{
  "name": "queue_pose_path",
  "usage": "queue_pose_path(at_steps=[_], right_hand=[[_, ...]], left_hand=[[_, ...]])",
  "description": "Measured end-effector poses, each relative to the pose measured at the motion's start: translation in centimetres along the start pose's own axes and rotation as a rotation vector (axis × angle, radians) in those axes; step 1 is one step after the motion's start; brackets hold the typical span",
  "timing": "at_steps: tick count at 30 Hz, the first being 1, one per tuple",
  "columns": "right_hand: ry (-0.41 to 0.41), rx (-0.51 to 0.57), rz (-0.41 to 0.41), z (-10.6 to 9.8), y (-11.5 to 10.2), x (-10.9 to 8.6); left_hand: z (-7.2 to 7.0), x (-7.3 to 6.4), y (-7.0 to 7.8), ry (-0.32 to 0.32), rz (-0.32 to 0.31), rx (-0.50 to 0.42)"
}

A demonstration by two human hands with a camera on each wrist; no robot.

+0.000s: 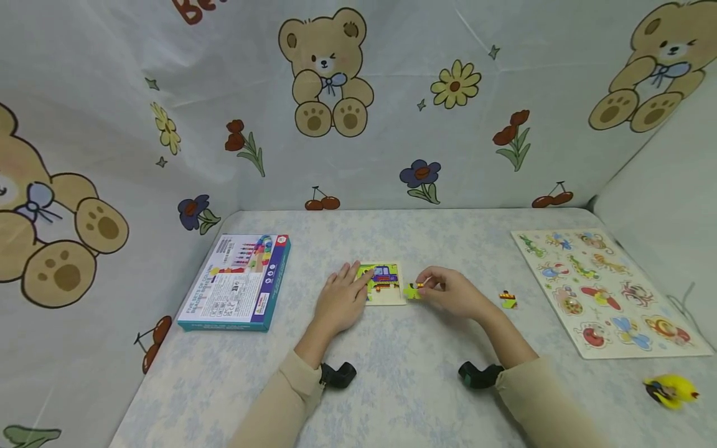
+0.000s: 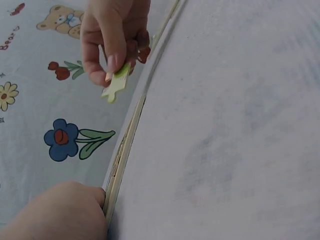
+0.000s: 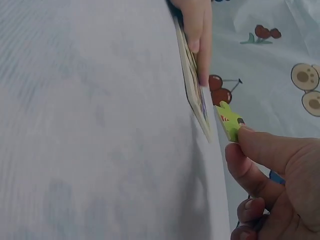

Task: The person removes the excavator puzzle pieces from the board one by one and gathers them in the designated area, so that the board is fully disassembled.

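Observation:
A small square jigsaw board (image 1: 392, 302) with a colourful vehicle picture lies near the middle of the table. My left hand (image 1: 342, 300) rests over its left part with fingers extended, covering that side. Just right of the board, my right hand (image 1: 452, 294) pinches a lime-green jigsaw piece (image 1: 412, 291) between thumb and fingers. In the right wrist view the piece (image 3: 229, 124) is held tilted above the table, apart from the board's corner, with a knob sticking out. Its pale edge and knob show in the left wrist view.
Another loose jigsaw piece (image 1: 508, 300) lies right of my right hand. A boxed set (image 1: 235, 283) lies at the left, and a large insect puzzle board (image 1: 607, 353) at the right. A yellow toy (image 1: 672, 391) sits near the front right. Bear-print cloth (image 1: 392, 124) hangs behind.

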State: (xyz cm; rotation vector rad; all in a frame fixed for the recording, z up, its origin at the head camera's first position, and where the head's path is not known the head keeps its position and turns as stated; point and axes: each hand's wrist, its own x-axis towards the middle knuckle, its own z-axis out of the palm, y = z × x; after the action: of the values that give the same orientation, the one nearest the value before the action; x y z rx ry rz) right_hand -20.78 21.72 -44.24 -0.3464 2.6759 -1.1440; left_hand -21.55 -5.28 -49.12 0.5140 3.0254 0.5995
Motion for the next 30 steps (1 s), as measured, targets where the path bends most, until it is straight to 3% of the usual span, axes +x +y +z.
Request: queue_pose_path(at_steps=[14,30], right_hand=[[0.055,-0.121,0.058,-5.8,5.3,-3.6],[0.065,-0.215,0.082,-6.6,6.8,-3.7]], left_hand=[[0.3,0.0,-0.3,0.010,-0.004,0.001],[0.5,0.1,-0.2,0.017,-0.007,-0.013]])
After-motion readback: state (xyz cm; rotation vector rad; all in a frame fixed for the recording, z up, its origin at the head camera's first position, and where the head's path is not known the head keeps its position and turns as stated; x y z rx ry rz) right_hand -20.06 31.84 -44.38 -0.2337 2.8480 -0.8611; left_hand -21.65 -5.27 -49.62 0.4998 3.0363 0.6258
